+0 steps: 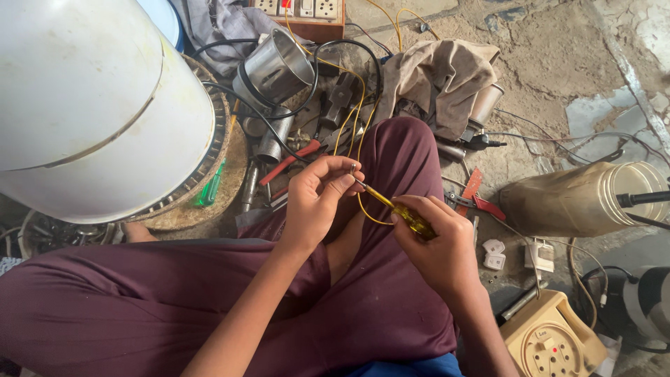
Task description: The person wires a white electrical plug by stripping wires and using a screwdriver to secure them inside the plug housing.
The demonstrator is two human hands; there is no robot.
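One yellow-handled screwdriver (408,216) is lying over the lap, its handle being clasped in the right hand (440,244) while its tip is meeting something too small to make out, pinched between the fingers of the left hand (317,199). One yellow wire (359,132) is looping up from there; two red-handled pliers (289,160) (478,199) are lying on the floor (558,63), and one white drum (91,105) is being cut off at the left edge.

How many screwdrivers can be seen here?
2: a yellow-handled screwdriver held in the right hand, and a green screwdriver lying beside the white housing. Clutter may hide more.
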